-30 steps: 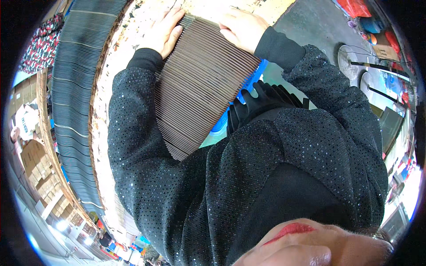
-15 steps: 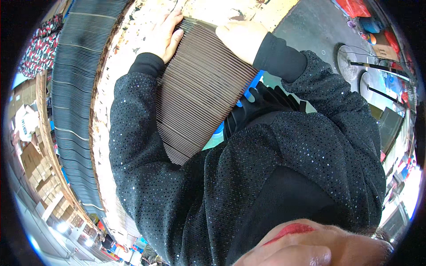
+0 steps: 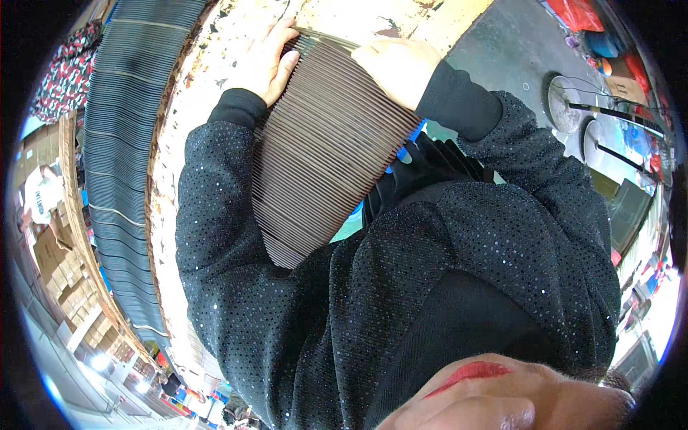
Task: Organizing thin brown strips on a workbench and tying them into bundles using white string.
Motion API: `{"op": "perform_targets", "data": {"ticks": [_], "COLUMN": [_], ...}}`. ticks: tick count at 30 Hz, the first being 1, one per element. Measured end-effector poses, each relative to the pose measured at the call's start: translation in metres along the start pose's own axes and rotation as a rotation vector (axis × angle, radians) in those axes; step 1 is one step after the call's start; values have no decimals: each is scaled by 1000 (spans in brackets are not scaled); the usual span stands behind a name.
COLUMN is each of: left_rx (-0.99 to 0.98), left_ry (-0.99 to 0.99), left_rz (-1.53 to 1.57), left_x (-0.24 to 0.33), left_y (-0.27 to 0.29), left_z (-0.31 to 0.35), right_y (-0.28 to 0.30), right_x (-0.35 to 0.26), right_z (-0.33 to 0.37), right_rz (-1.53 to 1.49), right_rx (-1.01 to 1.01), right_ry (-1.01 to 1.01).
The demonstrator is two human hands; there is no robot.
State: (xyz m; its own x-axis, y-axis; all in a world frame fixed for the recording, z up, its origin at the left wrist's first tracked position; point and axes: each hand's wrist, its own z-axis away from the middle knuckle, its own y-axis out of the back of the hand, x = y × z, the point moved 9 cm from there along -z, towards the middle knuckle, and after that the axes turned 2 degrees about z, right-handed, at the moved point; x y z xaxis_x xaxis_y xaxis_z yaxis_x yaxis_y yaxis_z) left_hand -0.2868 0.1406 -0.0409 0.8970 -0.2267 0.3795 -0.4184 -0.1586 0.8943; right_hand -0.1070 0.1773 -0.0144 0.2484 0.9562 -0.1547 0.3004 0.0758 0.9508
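Observation:
A brown, finely pleated sheet [image 3: 326, 154], looking like folded filter paper, lies in front of me and widens toward the middle. Its near end disappears under my sleeve and chest. Against its far left edge rests my left hand [image 3: 266, 70], fingers stretched forward and thumb apart, side against the pleats. My right hand [image 3: 401, 70] is curled closed at the far right corner, its knuckles up; the fingertips are hidden beneath. Between both hands runs the sheet's dark far edge. Worn, peeling cream-yellow tabletop [image 3: 344, 16] shows beyond.
A long dark pleated band [image 3: 122, 143] runs along the left, beside the table edge. Further left, a person in a white top [image 3: 43, 193] stands by stacked cartons [image 3: 72, 287]. Round metal bases [image 3: 562, 104] with poles stand on the grey floor at right. Red bags [image 3: 577, 14] lie behind.
My right hand has shifted very slightly to the right, staying at the corner. My left hand keeps its place along the pleats. The distant person at left has moved their arms a little.

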Motion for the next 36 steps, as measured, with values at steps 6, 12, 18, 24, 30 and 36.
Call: {"op": "perform_targets", "data": {"ticks": [6, 12, 18, 24, 30, 36], "left_rx": [-7, -5, 15, -95, -63, -123], "left_ry": [-2, -23, -73, 37, -23, -17], "left_rz": [-40, -80, -196, -73, 5, 101], "left_x": [0, 0, 6, 11, -5, -21], "left_y": [0, -2, 3, 7, -4, -11], "left_z": [1, 2, -1, -4, -6, -6], "right_y": [-2, -8, -10, -10, -12, -13], "right_x": [2, 7, 14, 15, 28, 31], "right_z": [-1, -2, -9, -15, -20, -20], "right_rz": [-18, 7, 68, 6, -130, -224], "right_rx": [-41, -63, -265, 9, -235, -127], "right_ry": [-39, -32, -135, -40, -217, -162]}}
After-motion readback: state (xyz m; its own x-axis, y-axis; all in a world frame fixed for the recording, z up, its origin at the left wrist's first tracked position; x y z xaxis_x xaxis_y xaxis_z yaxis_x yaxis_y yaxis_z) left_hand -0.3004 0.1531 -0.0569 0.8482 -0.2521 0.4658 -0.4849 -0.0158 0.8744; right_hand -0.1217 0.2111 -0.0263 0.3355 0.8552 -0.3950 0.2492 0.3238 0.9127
